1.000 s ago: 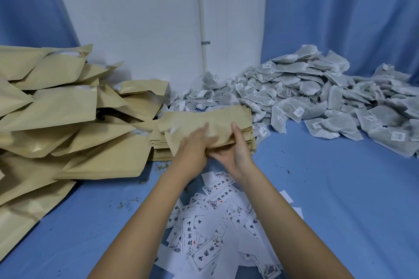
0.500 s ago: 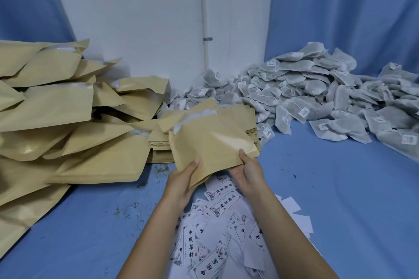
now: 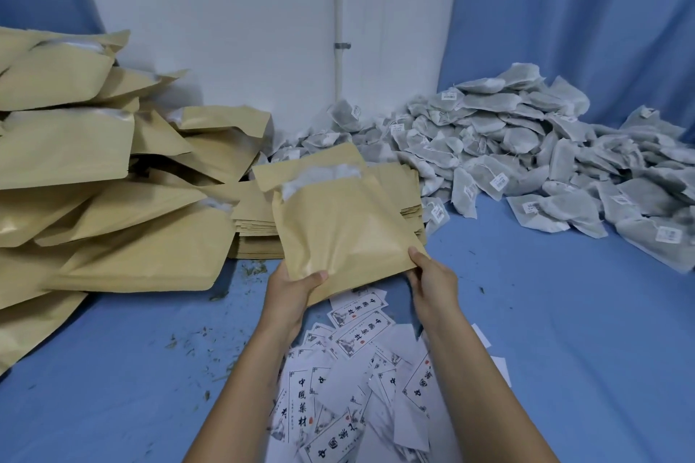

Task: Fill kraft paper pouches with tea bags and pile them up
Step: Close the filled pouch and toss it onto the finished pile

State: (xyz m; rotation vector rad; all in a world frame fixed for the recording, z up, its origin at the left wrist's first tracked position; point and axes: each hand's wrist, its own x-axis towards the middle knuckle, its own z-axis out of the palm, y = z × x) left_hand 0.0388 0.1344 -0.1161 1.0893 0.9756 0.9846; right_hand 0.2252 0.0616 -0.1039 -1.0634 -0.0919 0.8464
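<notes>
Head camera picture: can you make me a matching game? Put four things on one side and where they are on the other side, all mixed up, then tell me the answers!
Things
1. tea bag heap
2. pouch pile
3. printed cards
4. open pouch

Places
A. nearest the person, under the forearms
B. far right
C. held at its bottom corners by the left hand and the right hand
D. far left

Pairs: 1-B, 2-D, 3-A, 4-C
</notes>
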